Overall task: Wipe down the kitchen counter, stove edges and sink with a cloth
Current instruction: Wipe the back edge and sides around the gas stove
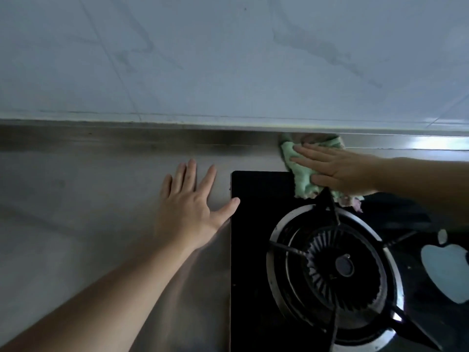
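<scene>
the right hand (337,171) lies flat with straight fingers on a green cloth (302,174), pressing it down where the back edge of the black glass stove (256,224) meets the steel table (88,224), close under the raised back lip by the tiled wall (228,59). the left hand (190,201) is spread open and rests palm down on the table just left of the stove, its thumb touching the stove's edge, holding nothing. the step in hand looks like wiping the stove's rear edge and the strip of table behind it. to do it well, keep the palm flat so the cloth stays spread, run it along the seam between glass and steel where grime tends to settle, and push it right into the corner under the back lip. the cloth's lower end lies against a prong of the pan support (332,209) around the burner (342,265), so it is best steered clear of that, as the frayed end could snag. the left hand braces well where it is. much of the cloth is hidden beneath the right hand, the stove is cut off at the right and bottom, a pale shape on the glass at far right seems a reflection, and no sink is in view.
</scene>
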